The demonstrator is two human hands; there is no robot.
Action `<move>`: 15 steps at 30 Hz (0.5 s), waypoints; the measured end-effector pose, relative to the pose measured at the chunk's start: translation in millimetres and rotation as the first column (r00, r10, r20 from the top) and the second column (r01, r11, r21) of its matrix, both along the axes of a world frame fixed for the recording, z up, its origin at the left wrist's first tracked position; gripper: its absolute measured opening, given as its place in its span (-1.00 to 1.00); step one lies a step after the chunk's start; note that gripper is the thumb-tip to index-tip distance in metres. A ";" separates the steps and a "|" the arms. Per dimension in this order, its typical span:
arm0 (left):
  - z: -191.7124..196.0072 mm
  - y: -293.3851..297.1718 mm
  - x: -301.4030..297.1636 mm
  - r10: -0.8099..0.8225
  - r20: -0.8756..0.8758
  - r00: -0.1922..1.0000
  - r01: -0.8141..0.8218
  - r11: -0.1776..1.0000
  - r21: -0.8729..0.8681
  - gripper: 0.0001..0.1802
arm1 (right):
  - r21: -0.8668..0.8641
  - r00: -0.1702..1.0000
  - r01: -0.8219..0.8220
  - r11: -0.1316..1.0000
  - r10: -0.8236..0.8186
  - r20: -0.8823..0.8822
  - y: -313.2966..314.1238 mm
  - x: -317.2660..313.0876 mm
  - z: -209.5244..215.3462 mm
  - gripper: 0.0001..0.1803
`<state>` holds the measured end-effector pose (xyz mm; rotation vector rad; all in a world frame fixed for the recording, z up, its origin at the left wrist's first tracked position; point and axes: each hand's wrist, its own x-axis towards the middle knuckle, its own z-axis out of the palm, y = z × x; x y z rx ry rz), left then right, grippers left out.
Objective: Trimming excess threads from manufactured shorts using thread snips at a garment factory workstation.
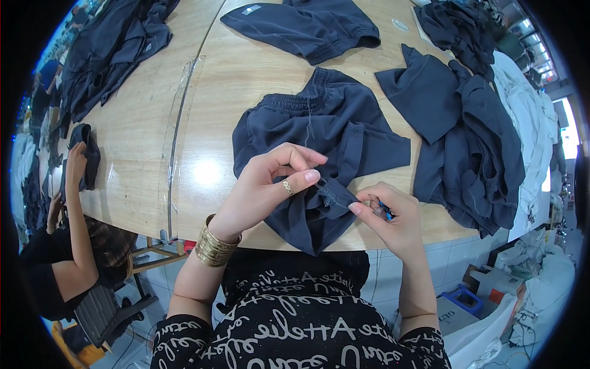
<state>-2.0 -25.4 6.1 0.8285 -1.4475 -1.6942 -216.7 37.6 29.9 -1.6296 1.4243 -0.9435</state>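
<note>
fingers (pixel 310 176) pinching dark shorts (pixel 319 141), right hand (pixel 384 212) gripping blue snips (pixel 386 211)

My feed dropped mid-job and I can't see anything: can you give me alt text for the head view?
Left hand pinches a fold of dark navy shorts on a wooden table, while the right hand holds a small blue tool at the fabric's edge. More dark garments are piled to the right, and another person sits at left.

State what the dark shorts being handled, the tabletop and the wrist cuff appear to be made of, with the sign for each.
Dark shorts: soft matte knit fabric, probably; it creases and has a gathered waistband.
Tabletop: wood or wood-look laminate; pale grain lines, glossy glare spot.
Wrist cuff: gold-coloured metal, apparently; ribbed and shiny.
</note>
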 end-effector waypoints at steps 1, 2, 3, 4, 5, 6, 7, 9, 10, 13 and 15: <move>0.9 -0.2 0.8 -0.002 0.000 1.000 0.002 1.000 0.000 -0.87 | -0.002 1.000 0.003 1.000 -0.003 -0.023 0.1 -0.3 1.3 -0.86; 2.7 -0.6 2.2 -0.019 0.084 0.996 0.016 0.999 0.039 -0.88 | -0.004 0.999 0.006 1.000 -0.006 -0.046 0.2 -0.7 2.0 -0.86; 3.6 -0.9 2.6 -0.040 0.168 0.985 0.027 0.996 0.080 -0.88 | -0.004 0.999 0.008 1.000 -0.008 -0.046 0.4 -1.3 1.7 -0.86; 2.9 0.2 2.2 -0.040 0.168 0.985 0.027 0.996 0.080 -0.88 | -0.019 0.998 0.000 1.000 -0.001 -0.068 0.6 -1.5 1.2 -0.86; 1.5 2.0 1.0 -0.017 0.117 0.993 0.007 0.997 0.082 -0.87 | -0.035 0.996 -0.009 0.999 0.006 -0.090 0.7 -1.7 0.6 -0.86; 0.7 3.3 -0.3 0.007 0.065 0.998 -0.012 0.996 0.085 -0.87 | -0.035 0.996 -0.008 0.999 0.005 -0.090 0.7 -2.8 -0.2 -0.86; 1.6 3.8 -1.7 0.007 0.065 0.998 -0.012 0.996 0.085 -0.87 | -0.062 0.991 -0.066 0.996 0.058 -0.125 0.3 -4.9 -0.8 -0.84; 4.2 4.9 -4.2 -0.005 0.025 1.000 0.003 0.996 0.094 -0.86 | -0.086 0.981 -0.124 0.988 0.109 -0.161 -1.7 -8.4 0.8 -0.81; 5.1 4.8 -5.1 -0.007 0.024 1.000 0.005 0.996 0.094 -0.86 | -0.092 0.965 -0.145 0.985 0.121 -0.232 -4.2 -9.7 4.7 -0.77; 5.9 5.4 -6.1 -0.015 -0.002 1.000 0.015 0.995 0.094 -0.86 | -0.070 0.942 -0.176 0.982 0.148 -0.300 -9.3 -16.1 16.4 -0.69; 4.3 6.4 -6.0 -0.003 -0.059 0.998 0.009 0.994 0.110 -0.86 | -0.042 0.941 -0.185 0.982 0.165 -0.297 -11.9 -17.1 21.8 -0.65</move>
